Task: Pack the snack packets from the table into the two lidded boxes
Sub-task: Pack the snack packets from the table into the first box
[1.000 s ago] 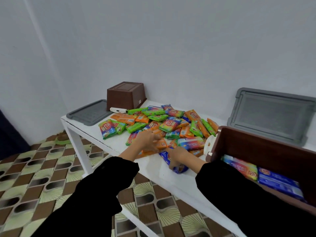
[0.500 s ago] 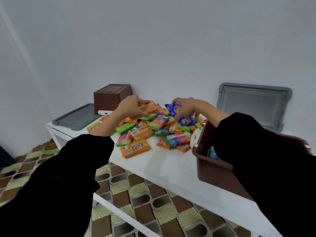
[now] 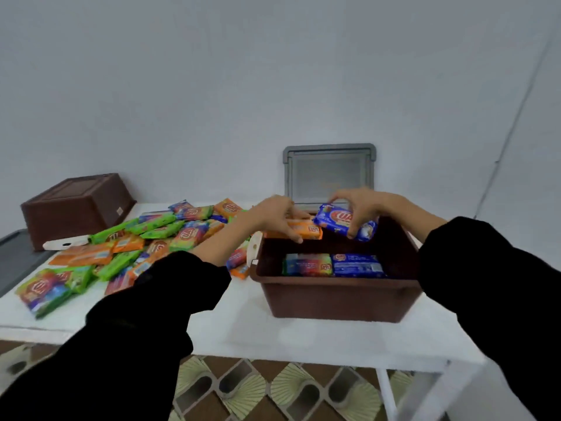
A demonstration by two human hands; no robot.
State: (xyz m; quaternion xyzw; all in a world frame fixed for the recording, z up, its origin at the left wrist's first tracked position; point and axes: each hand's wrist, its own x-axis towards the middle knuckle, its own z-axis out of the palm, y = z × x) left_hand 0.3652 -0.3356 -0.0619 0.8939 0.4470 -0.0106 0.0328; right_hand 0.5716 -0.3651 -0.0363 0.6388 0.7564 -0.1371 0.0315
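hands (image 3: 270, 217) (image 3: 358, 208) moved over box (image 3: 334, 296), gripping packets (image 3: 305, 230) (image 3: 343, 223)

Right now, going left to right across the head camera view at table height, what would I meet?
Flat grey lid → upturned brown box → pile of snack packets → left hand gripping an orange packet → right hand gripping a blue packet, both above the open brown box.

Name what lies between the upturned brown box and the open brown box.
Head view: a heap of snack packets between the upturned brown box and the open brown box.
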